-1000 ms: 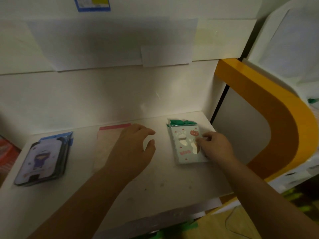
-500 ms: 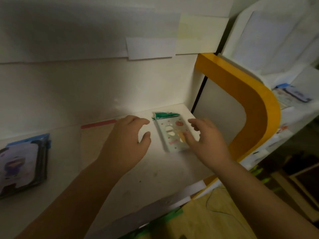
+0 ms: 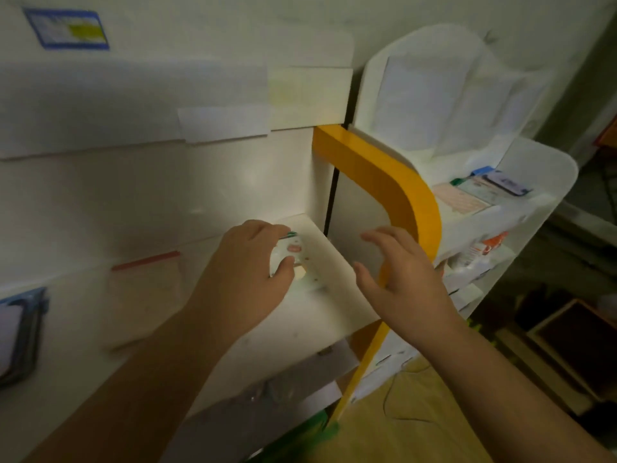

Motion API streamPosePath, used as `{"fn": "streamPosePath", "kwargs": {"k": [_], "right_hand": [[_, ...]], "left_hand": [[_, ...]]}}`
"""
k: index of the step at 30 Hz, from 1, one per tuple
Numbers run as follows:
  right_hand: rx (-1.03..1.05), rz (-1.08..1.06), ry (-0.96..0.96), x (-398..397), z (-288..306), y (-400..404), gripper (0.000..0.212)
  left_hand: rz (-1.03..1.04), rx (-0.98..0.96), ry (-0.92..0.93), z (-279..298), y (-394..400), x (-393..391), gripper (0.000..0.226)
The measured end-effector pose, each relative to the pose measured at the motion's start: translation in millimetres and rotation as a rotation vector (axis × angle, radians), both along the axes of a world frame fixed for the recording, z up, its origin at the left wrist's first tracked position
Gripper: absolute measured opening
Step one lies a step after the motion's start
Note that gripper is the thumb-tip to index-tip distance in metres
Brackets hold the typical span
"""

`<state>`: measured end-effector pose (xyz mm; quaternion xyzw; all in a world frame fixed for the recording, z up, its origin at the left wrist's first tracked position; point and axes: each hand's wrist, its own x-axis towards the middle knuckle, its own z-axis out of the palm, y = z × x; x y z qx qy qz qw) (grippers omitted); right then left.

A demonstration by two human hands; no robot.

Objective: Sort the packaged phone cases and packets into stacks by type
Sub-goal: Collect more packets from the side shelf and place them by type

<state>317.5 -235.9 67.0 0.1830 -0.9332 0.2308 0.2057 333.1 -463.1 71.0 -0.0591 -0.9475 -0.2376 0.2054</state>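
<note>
A small green-topped packet (image 3: 298, 251) with a cartoon print lies at the right end of the white shelf (image 3: 334, 305). My left hand (image 3: 247, 275) is on its left side, curled fingers at its top edge and thumb on its face. My right hand (image 3: 400, 279) hovers to the right of it with fingers spread, touching nothing. A flat red-topped packet (image 3: 143, 289) lies on the shelf further left. At the far left edge sits a stack of blue-topped phone cases (image 3: 20, 335), partly cut off.
An orange curved frame (image 3: 400, 188) borders the shelf on the right. Beyond it a white rack (image 3: 547, 168) holds several more packets (image 3: 484, 192) on its upper tier and others below. Paper sheets cover the back wall. A wooden box stands on the floor at lower right.
My right hand has let go of the green-topped packet and lifted off to the right. My left hand has moved right onto that packet. The view has swung right.
</note>
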Motion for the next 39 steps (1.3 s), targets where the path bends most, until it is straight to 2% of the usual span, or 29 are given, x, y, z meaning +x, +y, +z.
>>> {"fn": "streamPosePath", "kwargs": {"k": [10, 15, 17, 20, 31, 39], "right_hand": [[0.008, -0.093, -0.019, 27, 9, 143, 0.046], [0.074, -0.143, -0.030, 30, 12, 224, 0.049], [0.089, -0.164, -0.056, 34, 12, 251, 0.051], [0.091, -0.174, -0.071, 39, 15, 286, 0.051], [0.044, -0.236, -0.134, 33, -3, 363, 0.051], [0.060, -0.264, -0.166, -35, -4, 396, 0.053]], "left_hand": [[-0.125, -0.003, 0.136, 28, 142, 23, 0.035], [-0.068, 0.080, 0.080, 26, 225, 30, 0.063], [-0.058, 0.130, 0.054, 24, 256, 31, 0.067], [-0.074, 0.097, 0.021, 22, 295, 29, 0.071], [-0.133, 0.047, -0.073, 18, 387, -8, 0.064], [-0.175, 0.067, -0.042, 2, 430, -82, 0.056]]}}
